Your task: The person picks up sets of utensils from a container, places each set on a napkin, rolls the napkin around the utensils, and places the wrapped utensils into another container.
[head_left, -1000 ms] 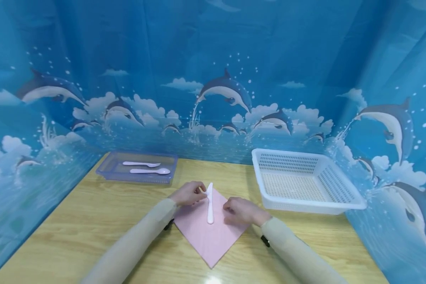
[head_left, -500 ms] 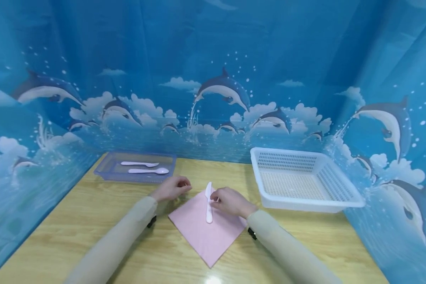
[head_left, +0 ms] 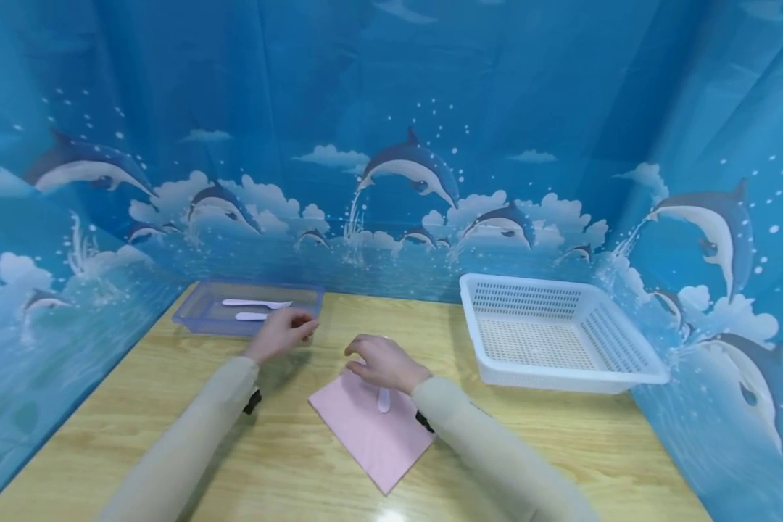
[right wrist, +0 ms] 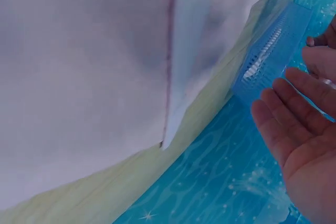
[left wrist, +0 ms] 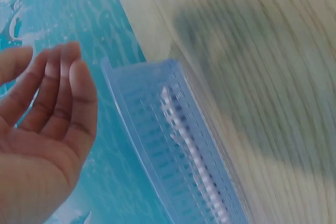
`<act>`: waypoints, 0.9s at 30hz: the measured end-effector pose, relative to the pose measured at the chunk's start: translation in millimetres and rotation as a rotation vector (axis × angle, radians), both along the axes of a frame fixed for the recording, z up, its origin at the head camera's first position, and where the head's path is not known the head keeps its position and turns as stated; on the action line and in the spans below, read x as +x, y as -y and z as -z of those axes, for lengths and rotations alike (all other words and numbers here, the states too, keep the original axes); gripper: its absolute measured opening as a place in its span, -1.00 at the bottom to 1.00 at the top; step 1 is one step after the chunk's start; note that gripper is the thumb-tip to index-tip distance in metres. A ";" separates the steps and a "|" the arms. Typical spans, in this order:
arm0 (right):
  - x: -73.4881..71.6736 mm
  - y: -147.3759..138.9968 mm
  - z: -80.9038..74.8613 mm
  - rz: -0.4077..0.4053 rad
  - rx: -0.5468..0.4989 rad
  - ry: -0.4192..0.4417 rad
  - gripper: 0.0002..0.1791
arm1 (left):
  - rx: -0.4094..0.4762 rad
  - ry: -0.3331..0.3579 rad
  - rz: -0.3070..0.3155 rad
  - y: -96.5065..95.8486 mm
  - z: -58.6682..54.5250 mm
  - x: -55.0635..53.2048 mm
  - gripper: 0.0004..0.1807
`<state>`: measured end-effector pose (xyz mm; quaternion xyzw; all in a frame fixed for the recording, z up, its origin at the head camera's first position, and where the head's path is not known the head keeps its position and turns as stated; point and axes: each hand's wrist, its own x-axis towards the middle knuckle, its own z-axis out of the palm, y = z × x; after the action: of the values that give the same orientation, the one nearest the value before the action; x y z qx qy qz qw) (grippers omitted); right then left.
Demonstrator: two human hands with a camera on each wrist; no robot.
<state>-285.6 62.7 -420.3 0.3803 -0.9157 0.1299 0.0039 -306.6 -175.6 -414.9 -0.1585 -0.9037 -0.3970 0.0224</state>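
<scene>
My left hand (head_left: 280, 333) is at the right front corner of the purple see-through tray (head_left: 199, 319), its fingers loosely bent and holding nothing. In the tray lie a white fork (head_left: 254, 303) and a white spoon (head_left: 249, 316), whose bowl the hand hides in the head view. The left wrist view shows the palm (left wrist: 47, 156) beside the tray, fingers relaxed. My right hand (head_left: 388, 362) hovers over a folded pink napkin (head_left: 378, 442) with loose fingers. A white knife (head_left: 383, 401) lies on the napkin; the hand covers its blade, leaving the handle end visible.
A white perforated basket (head_left: 568, 377) stands at the back right of the wooden table (head_left: 287, 449). Behind the table hangs a blue curtain (head_left: 261, 87) printed with dolphins, which also runs along both sides.
My left hand has left the knife and moved left to the tray. My right hand has shifted left across the napkin, over the knife. The knife stays on the napkin.
</scene>
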 end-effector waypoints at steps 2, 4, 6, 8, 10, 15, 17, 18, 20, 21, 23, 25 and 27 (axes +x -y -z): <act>-2.8 9.1 0.6 -0.017 0.006 -0.023 -0.65 | -0.014 -0.024 -0.057 4.2 -1.0 -0.2 -0.75; -5.0 17.9 0.1 -0.025 0.018 -0.047 -0.62 | -0.017 -0.057 -0.112 8.1 -1.4 -0.6 -0.75; -7.0 25.9 0.0 -0.029 0.031 -0.069 -0.58 | -0.018 -0.087 -0.161 11.7 -1.4 -0.9 -0.74; -9.1 32.7 0.0 -0.031 0.050 -0.089 -0.55 | -0.029 -0.119 -0.195 15.6 -0.5 -2.0 -0.74; -10.3 38.5 -0.1 -0.028 0.071 -0.102 -0.51 | -0.048 -0.137 -0.216 19.8 -0.1 -3.9 -0.74; -14.2 49.2 -0.5 -0.008 0.096 -0.119 -0.44 | -0.062 -0.096 -0.253 33.5 -2.0 -11.4 -0.68; -16.3 52.1 -0.4 0.000 0.091 -0.126 -0.40 | -0.065 -0.086 -0.269 38.9 -3.1 -14.9 -0.67; -17.0 53.5 -0.7 0.004 0.085 -0.122 -0.37 | -0.072 -0.089 -0.272 41.1 -3.5 -16.3 -0.66; -18.6 56.7 0.3 0.001 0.082 -0.121 -0.33 | -0.097 -0.105 -0.277 45.3 -3.0 -19.2 -0.67; -19.0 58.4 0.8 -0.004 0.088 -0.121 -0.32 | -0.116 -0.125 -0.279 47.0 -2.4 -20.5 -0.68; -19.3 62.0 2.2 -0.016 0.109 -0.114 -0.31 | -0.160 -0.152 -0.274 50.2 -0.2 -23.1 -0.71; -19.0 65.6 4.3 -0.028 0.144 -0.123 -0.31 | -0.200 -0.157 -0.260 52.7 2.6 -25.7 -0.73; -18.0 69.6 6.1 -0.030 0.186 -0.127 -0.30 | -0.238 -0.132 -0.245 54.5 5.2 -28.3 -0.74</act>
<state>-303.7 -6.9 -426.4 0.4003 -0.9158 0.0201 0.0249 -334.9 -230.1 -420.1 -0.0744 -0.9535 -0.2703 0.1110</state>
